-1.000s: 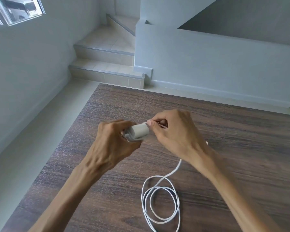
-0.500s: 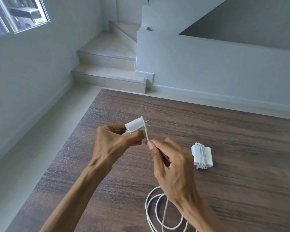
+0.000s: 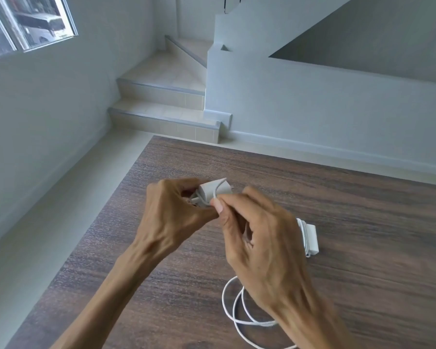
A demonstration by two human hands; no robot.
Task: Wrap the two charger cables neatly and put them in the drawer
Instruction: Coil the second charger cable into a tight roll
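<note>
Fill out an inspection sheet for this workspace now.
Surface: dark wood-grain table.
Job's things: white charger block held above the table; second white charger, already wrapped, lying on the table.
Clutter: nothing seen.
Grips: left hand grips the block; right hand pinches the cable against it.
Cables: loose white cable loops on the table.
Surroundings: tiled stair steps, window; no drawer in view.

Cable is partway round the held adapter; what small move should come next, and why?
Probably carry the right hand over the adapter for another turn: the left hand grips it, and loose cable loops lie on the table.
</note>
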